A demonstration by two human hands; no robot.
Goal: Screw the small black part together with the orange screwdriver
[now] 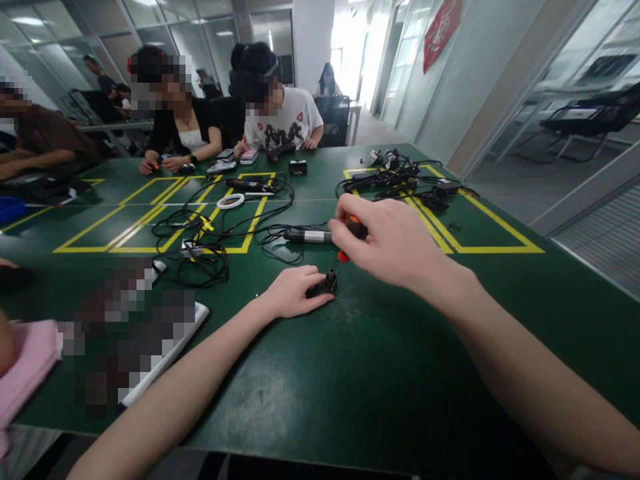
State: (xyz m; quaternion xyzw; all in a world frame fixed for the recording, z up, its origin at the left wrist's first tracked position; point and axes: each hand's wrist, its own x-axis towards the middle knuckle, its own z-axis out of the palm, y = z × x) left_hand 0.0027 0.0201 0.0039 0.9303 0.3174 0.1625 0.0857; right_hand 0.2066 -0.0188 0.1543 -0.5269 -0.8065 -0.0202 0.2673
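Observation:
My left hand (294, 291) rests on the green table (380, 360) with its fingers curled round a small black part (327, 285), holding it down. Just above it my right hand (387, 240) is closed round the orange-and-black handle of a screwdriver (350, 235). The screwdriver points down, with its tip at the top of the black part. A black and silver cylinder (307, 236) lies on the table just behind my hands.
Tangled black cables (200, 257) lie to the left and a second pile (405, 180) at the back right, among yellow tape lines. A white ring (230, 201) lies further back. A pink cloth (25, 363) sits at the near left. Other people sit along the far and left edges.

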